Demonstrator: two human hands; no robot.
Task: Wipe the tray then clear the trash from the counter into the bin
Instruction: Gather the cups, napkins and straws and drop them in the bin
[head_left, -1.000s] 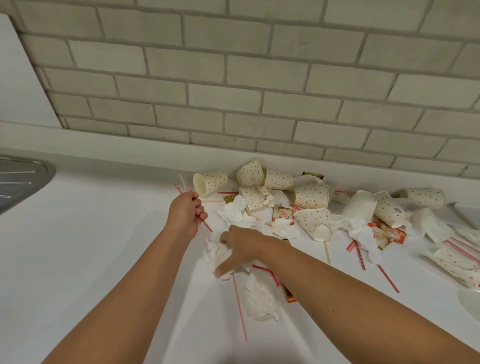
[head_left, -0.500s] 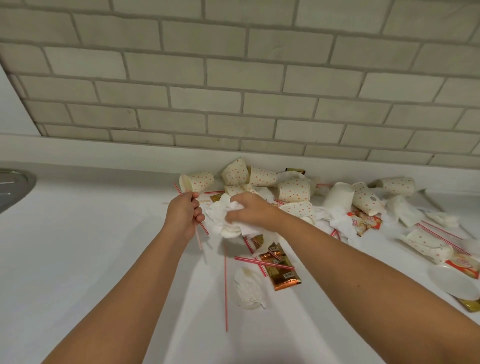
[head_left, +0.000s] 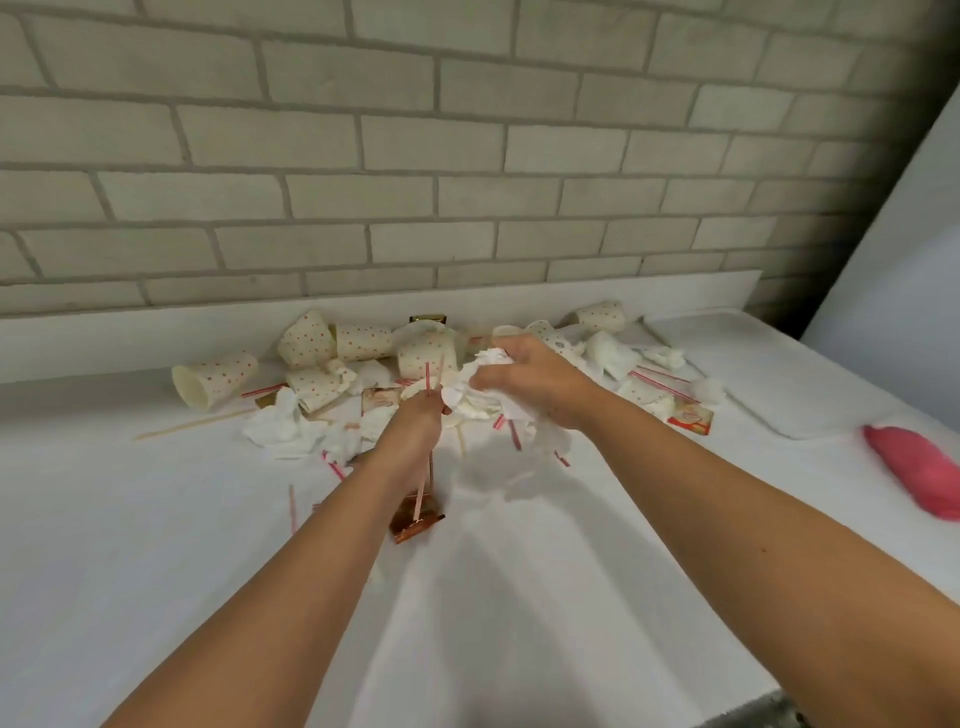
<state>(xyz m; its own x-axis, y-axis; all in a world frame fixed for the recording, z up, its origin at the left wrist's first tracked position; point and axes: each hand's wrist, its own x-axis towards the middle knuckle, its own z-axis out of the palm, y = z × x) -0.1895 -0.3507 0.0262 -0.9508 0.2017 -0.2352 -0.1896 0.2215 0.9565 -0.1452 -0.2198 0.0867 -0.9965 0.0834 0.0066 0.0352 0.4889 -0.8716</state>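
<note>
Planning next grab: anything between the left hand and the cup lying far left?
Only flat litter: crumpled napkins and a straw lie on the counter between left hand and cup. That hand grips straws.

White counter (head_left: 156, 519), with spotted paper cups (head_left: 215, 376) heaped along its back edge; crumpled napkins (head_left: 280, 426), striped straws (head_left: 335, 469) and a brown wrapper (head_left: 408, 530) lie before them. A white tray (head_left: 779, 374) and pink cloth (head_left: 914, 473) sit near the right edge.

Arms outstretched, left hand (head_left: 410, 434) and right hand (head_left: 537, 384) clenched close together.
</note>
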